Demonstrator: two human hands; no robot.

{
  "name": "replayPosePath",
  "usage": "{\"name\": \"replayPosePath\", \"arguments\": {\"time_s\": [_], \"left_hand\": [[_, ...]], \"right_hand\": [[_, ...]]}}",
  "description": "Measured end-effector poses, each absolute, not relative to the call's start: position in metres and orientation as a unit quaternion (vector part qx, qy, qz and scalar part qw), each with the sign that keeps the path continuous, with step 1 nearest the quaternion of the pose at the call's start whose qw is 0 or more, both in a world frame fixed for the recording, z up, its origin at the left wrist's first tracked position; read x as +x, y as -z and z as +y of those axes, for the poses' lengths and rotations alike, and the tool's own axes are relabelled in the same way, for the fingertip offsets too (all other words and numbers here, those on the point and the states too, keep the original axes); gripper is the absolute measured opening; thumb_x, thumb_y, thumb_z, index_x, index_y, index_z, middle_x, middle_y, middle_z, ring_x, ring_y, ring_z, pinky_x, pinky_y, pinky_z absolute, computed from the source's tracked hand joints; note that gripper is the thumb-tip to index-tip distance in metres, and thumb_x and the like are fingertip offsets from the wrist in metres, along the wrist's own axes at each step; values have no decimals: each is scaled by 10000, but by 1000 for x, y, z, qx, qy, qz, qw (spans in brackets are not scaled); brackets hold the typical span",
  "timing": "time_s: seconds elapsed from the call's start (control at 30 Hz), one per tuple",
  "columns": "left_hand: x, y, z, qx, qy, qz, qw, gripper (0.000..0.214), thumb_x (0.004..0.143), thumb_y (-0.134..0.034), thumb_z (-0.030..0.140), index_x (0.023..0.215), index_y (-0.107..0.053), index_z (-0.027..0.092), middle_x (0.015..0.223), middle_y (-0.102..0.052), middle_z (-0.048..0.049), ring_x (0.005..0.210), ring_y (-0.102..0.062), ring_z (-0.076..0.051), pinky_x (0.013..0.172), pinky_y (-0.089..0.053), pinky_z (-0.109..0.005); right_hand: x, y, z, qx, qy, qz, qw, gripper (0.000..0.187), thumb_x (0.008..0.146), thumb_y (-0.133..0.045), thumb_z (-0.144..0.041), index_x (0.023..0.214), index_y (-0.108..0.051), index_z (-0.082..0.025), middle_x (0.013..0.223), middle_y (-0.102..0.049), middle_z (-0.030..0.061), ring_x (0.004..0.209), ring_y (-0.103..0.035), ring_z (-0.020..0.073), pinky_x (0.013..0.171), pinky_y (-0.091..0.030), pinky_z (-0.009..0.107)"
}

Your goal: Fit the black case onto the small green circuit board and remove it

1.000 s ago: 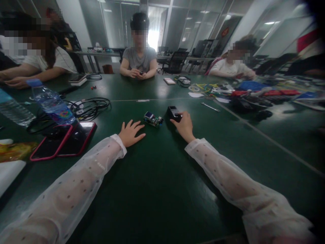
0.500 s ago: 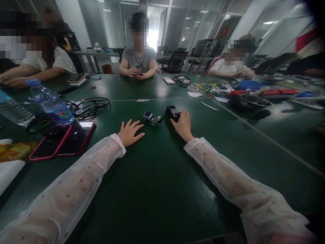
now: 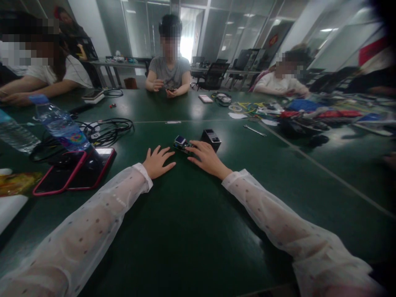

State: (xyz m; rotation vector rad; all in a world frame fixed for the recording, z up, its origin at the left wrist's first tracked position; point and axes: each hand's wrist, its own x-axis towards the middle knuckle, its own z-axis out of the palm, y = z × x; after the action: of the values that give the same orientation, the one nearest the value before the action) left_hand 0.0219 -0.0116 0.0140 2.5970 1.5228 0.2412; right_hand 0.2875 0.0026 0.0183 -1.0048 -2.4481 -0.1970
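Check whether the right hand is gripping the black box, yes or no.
No, the right hand has its fingers at the circuit board, while the black box stands ungripped beyond the hand.

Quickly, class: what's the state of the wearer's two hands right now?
Left hand: open, fingers spread, holding nothing.
Right hand: fingers at the circuit board; grip cannot be told.

Both forearms stretched forward, left grip palm-down and spread wide, right grip palm-down, angled inward.

Chairs and glass partitions suggest an office.
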Motion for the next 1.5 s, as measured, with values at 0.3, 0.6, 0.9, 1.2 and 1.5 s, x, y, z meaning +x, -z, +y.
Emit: {"name": "replayPosePath", "arguments": {"time_s": [0.3,0.6,0.9,1.2,1.5], "left_hand": [[20,-16,-10,862,-66,498,64,634,967,-288,644,1499,-360,306,1596,-290,-42,1459,-191,-398,1111,-166,-710],[22,-17,-11,861,-62,500,69,640,963,-291,649,1494,-368,298,1597,-288,-48,1464,-172,-401,1112,-157,-709],[21,-14,-11,861,-71,499,59,622,967,-311,635,1488,-376,301,1590,-303,-46,1459,-184,-401,1113,-170,-696],[19,-13,-9,862,-71,497,68,639,963,-291,655,1492,-369,307,1596,-290,-47,1462,-183,-397,1116,-152,-705],[18,-11,-8,860,-75,499,77,636,955,-296,662,1487,-370,323,1598,-286,-34,1467,-167,-395,1120,-131,-708]], "right_hand": [[294,-12,14,-408,69,-866,280,240,928,-498,-200,1149,-591,-217,1219,-595,115,1182,-533,280,974,-440,457],[296,-12,17,-423,33,-858,290,343,858,-409,-65,1124,-561,-220,1204,-588,112,1207,-516,275,989,-431,464],[296,-10,16,-462,63,-825,318,423,812,-464,-73,1220,-508,-176,1285,-510,152,1256,-441,304,1013,-415,467],[298,-6,20,-470,43,-827,306,459,821,-470,-83,1262,-500,-205,1269,-584,116,1236,-477,309,974,-424,482],[299,-5,20,-466,32,-831,302,488,838,-451,-95,1310,-466,-216,1363,-556,112,1329,-455,285,1074,-368,501]]}}
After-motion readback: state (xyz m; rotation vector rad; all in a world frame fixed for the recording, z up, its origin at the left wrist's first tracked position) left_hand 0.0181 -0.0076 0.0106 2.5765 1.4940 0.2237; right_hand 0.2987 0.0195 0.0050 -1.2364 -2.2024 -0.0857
